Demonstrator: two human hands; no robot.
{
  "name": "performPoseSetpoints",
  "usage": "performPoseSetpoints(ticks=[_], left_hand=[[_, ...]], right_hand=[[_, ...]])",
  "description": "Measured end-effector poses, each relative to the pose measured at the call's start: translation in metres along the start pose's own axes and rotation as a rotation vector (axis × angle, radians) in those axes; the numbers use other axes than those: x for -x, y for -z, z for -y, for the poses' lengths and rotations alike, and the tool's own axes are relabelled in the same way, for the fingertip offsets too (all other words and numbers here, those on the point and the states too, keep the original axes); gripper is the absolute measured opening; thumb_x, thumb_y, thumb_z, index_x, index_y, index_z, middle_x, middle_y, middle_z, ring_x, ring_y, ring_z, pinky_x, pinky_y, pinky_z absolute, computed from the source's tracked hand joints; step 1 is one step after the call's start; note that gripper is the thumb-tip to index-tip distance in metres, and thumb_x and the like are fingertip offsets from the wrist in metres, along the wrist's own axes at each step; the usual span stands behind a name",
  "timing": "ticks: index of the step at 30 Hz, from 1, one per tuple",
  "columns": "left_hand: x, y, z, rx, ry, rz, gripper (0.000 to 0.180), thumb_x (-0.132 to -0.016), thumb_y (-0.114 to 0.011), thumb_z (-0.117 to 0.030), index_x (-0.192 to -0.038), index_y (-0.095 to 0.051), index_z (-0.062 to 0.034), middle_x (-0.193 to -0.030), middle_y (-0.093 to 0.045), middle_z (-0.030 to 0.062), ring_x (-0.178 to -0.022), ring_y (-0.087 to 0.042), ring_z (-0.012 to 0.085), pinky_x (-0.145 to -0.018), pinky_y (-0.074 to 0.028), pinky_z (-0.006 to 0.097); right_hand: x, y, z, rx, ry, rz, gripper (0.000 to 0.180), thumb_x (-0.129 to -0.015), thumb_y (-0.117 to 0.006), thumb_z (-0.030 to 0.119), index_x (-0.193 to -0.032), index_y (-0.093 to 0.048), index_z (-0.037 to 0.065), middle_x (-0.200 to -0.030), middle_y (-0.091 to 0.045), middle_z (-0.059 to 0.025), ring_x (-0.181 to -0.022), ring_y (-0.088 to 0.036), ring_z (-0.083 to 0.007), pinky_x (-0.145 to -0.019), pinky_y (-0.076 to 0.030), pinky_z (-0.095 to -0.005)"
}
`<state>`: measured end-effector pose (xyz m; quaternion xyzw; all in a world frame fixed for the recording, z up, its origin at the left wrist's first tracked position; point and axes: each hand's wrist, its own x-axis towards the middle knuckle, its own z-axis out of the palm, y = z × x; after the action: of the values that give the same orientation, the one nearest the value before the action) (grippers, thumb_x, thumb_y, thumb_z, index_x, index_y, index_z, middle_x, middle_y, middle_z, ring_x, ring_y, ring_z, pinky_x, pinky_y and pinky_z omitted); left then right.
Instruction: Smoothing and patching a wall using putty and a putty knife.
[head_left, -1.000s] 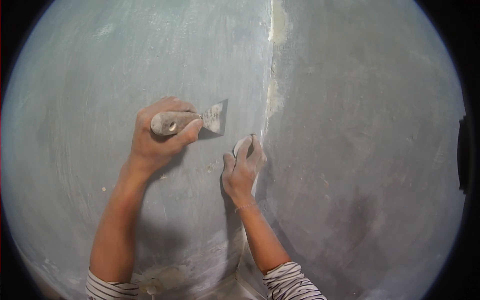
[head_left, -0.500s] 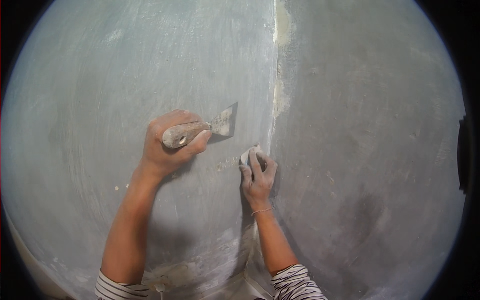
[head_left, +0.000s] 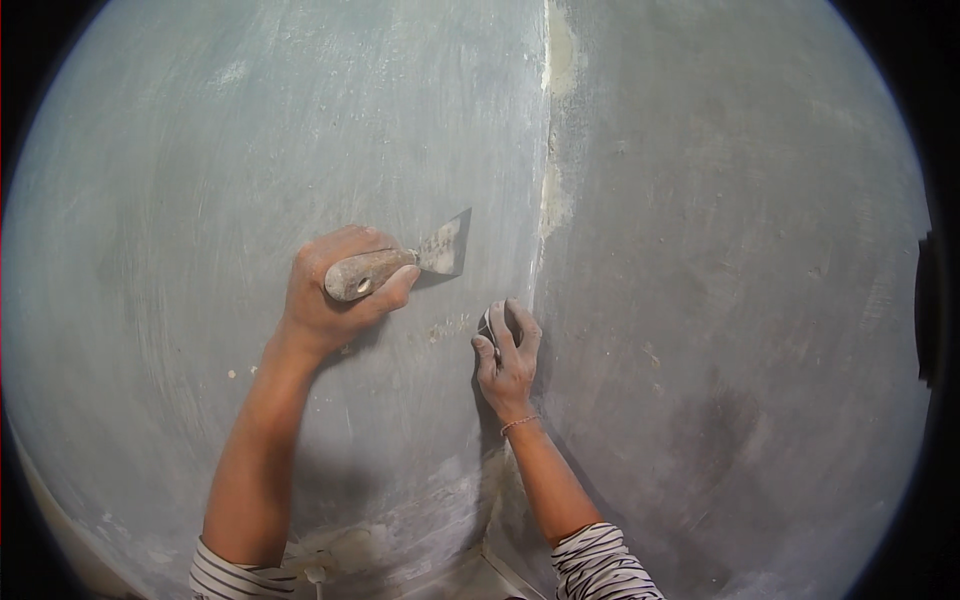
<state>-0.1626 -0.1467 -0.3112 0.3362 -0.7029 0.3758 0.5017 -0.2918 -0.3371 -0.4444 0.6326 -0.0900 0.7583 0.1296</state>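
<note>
My left hand [head_left: 340, 275] is closed around the worn wooden handle of a putty knife [head_left: 368, 273]. Its smeared triangular blade [head_left: 443, 247] points up and right, close to the grey left wall [head_left: 240, 170]. Low beside the corner seam, my right hand [head_left: 510, 365] has bent fingers pressed toward that wall. Under them sits a small thin piece [head_left: 486, 324], dark with a pale edge; the fingers hide most of it, and its kind does not show. A thin bracelet [head_left: 520, 424] circles my right wrist.
The darker right wall [head_left: 740, 250] meets the left one at a vertical corner seam [head_left: 546, 150], with pale filler patches [head_left: 558, 200] beside it. Whitish smears [head_left: 430, 520] mark the lower left wall. A pale ledge or floor corner [head_left: 480, 578] shows at the bottom.
My right hand has slid slightly down and left beside the seam, and less of the piece's pale side shows. The putty knife stays in my left hand, almost in place.
</note>
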Motion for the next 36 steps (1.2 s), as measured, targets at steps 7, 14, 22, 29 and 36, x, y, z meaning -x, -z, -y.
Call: performPoseSetpoints(ticks=[7, 14, 22, 29, 36], left_hand=[[0.001, 0.001, -0.001, 0.002, 0.009, -0.007, 0.017, -0.071, -0.071, -0.017, -0.073, -0.066, -0.0016, -0.069, -0.063, 0.0085, -0.058, -0.06, 0.0214, -0.053, -0.046, 0.031], [0.002, -0.003, 0.0, 0.011, -0.011, -0.038, 0.018, -0.07, -0.071, -0.018, -0.072, -0.066, -0.0016, -0.068, -0.063, 0.0083, -0.057, -0.06, 0.0212, -0.052, -0.046, 0.031], [0.001, -0.003, -0.002, 0.045, 0.041, -0.023, 0.017, -0.07, -0.071, -0.017, -0.073, -0.066, -0.0009, -0.069, -0.064, 0.0092, -0.057, -0.061, 0.0212, -0.053, -0.047, 0.031], [0.003, -0.004, -0.001, 0.069, 0.035, -0.037, 0.017, -0.071, -0.07, -0.016, -0.073, -0.066, 0.0002, -0.067, -0.063, 0.0093, -0.056, -0.059, 0.0203, -0.051, -0.046, 0.031], [0.006, -0.012, -0.003, 0.052, 0.089, 0.036, 0.02, -0.071, -0.071, -0.021, -0.071, -0.066, -0.0017, -0.064, -0.061, 0.0081, -0.053, -0.058, 0.0183, -0.049, -0.044, 0.03]], right_hand=[[0.009, -0.01, 0.0, -0.09, -0.105, -0.021, 0.037, -0.084, -0.06, 0.002, -0.121, -0.059, 0.005, -0.127, -0.056, -0.0153, -0.121, -0.05, -0.0336, -0.1, -0.041, -0.0402], [-0.001, -0.015, 0.0, -0.018, -0.193, -0.035, 0.038, -0.083, -0.058, -0.001, -0.12, -0.06, 0.004, -0.125, -0.057, -0.016, -0.119, -0.052, -0.0327, -0.097, -0.043, -0.0373], [-0.109, -0.028, -0.006, 0.133, -0.223, -0.056, 0.037, -0.083, -0.059, 0.001, -0.12, -0.059, 0.002, -0.117, -0.062, -0.0164, -0.1, -0.055, -0.0295, -0.087, -0.046, -0.0348], [-0.048, -0.027, -0.01, 0.125, -0.068, -0.113, 0.042, -0.079, -0.057, -0.002, -0.12, -0.059, 0.004, -0.101, -0.064, -0.015, -0.089, -0.055, -0.0299, -0.079, -0.046, -0.0388], [-0.086, -0.022, -0.021, 0.209, -0.168, 0.062, 0.046, -0.074, -0.055, -0.005, -0.12, -0.057, 0.001, -0.106, -0.063, -0.0178, -0.089, -0.055, -0.0295, -0.079, -0.046, -0.0378]])
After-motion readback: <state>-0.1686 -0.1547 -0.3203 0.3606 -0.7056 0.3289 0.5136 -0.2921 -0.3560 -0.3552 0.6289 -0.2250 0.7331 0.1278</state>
